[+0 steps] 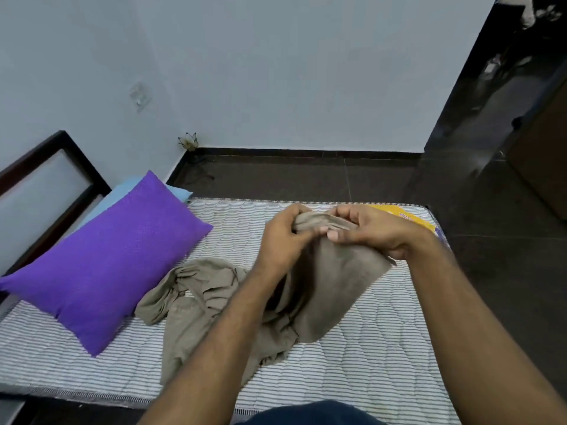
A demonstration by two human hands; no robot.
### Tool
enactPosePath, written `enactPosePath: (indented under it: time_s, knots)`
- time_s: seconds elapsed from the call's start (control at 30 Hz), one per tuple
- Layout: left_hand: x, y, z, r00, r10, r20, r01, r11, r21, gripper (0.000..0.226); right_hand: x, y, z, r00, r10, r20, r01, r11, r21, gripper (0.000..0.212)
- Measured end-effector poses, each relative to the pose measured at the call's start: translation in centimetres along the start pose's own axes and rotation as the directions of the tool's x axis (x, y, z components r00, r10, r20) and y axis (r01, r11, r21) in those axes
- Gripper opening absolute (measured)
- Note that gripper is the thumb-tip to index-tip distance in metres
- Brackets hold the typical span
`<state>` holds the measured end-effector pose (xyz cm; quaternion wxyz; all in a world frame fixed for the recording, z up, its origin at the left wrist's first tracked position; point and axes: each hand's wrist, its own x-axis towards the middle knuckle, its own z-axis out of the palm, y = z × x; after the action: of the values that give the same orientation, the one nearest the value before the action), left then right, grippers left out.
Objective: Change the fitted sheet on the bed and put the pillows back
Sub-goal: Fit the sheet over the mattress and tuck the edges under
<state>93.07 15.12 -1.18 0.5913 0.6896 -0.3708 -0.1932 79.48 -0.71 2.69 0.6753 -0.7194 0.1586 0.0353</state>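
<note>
A crumpled taupe fitted sheet [334, 289] lies across the middle of the bare striped mattress [383, 357]. My left hand [283, 237] and my right hand [368, 230] both grip its bunched hem, lifted above the mattress, fingers curled around the fabric. The rest of the sheet hangs down and spreads to the left in folds. A purple pillow [107, 265] lies tilted at the mattress's left end, partly covering a light blue pillow [129, 187] behind it.
A dark wooden headboard [46, 167] stands at the left against the pale wall. Dark tiled floor [306, 179] runs beyond the mattress's far edge. A yellow label [405, 216] shows at the far right corner. Dark furniture [540, 154] stands at the right.
</note>
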Motion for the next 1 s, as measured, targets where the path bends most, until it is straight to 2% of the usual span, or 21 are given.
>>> enactPosePath:
  time_s: [0.07, 0.1, 0.17, 0.23, 0.3, 0.33, 0.43, 0.5, 0.6, 0.7, 0.8, 1.0]
  knots:
    - [0.6, 0.3, -0.1, 0.999, 0.013, -0.034, -0.014, 0.999, -0.041, 0.02, -0.9, 1.4, -1.1, 0.996, -0.007, -0.094, -0.017, 0.968, -0.251, 0.024]
    - [0.6, 0.9, 0.1, 0.998, 0.036, -0.044, -0.039, 0.997, -0.068, 0.021, -1.2, 2.0, -1.6, 0.991, -0.015, -0.136, -0.02, 0.967, -0.256, 0.015]
    - [0.7, 1.7, 1.1, 0.993, 0.068, -0.092, -0.076, 0.993, -0.092, 0.024, -1.8, 3.1, -2.5, 0.968, -0.05, -0.247, 0.019, 0.992, -0.123, 0.009]
    - [1.0, 2.6, 2.3, 0.983, 0.035, -0.181, -0.055, 0.993, -0.105, 0.026, -2.4, 4.2, -4.0, 0.93, -0.075, -0.36, 0.11, 0.991, 0.078, 0.031]
    - [1.5, 3.5, 3.2, 0.965, -0.037, -0.261, -0.009, 0.985, -0.173, 0.027, -3.2, 5.0, -5.1, 0.914, -0.06, -0.401, 0.195, 0.932, 0.304, 0.052]
    - [1.8, 3.9, 3.9, 0.953, -0.066, -0.297, 0.004, 0.979, -0.206, 0.027, -3.6, 5.3, -5.7, 0.913, -0.056, -0.404, 0.231, 0.887, 0.399, 0.053]
    - [2.3, 4.7, 6.2, 0.913, -0.119, -0.391, 0.031, 0.974, -0.225, 0.025, -5.1, 5.9, -7.1, 0.908, -0.043, -0.418, 0.284, 0.796, 0.535, 0.036]
    - [2.3, 5.0, 8.2, 0.909, -0.119, -0.4, 0.039, 0.978, -0.204, 0.023, -6.2, 6.7, -8.2, 0.921, -0.021, -0.388, 0.257, 0.782, 0.567, 0.038]
    - [1.7, 4.9, 11.5, 0.914, -0.084, -0.397, 0.047, 0.993, -0.104, 0.02, -8.4, 7.8, -9.8, 0.959, -0.001, -0.284, 0.152, 0.846, 0.511, 0.037]
    - [0.2, 4.3, 14.1, 0.924, -0.055, -0.378, 0.06, 0.998, 0.0, 0.019, -10.9, 8.8, -11.1, 0.96, 0.043, -0.275, 0.098, 0.873, 0.478, 0.028]
    - [-1.8, 4.7, 16.5, 0.939, -0.05, -0.339, 0.056, 0.998, 0.006, 0.018, -14.0, 9.7, -11.6, 0.965, 0.084, -0.249, 0.037, 0.895, 0.444, 0.025]
    - [-5.9, 7.5, 22.0, 0.946, 0.128, -0.299, -0.139, 0.99, -0.016, 0.018, -25.7, 9.5, -11.9, 0.99, 0.098, -0.099, -0.044, 0.896, 0.442, 0.024]
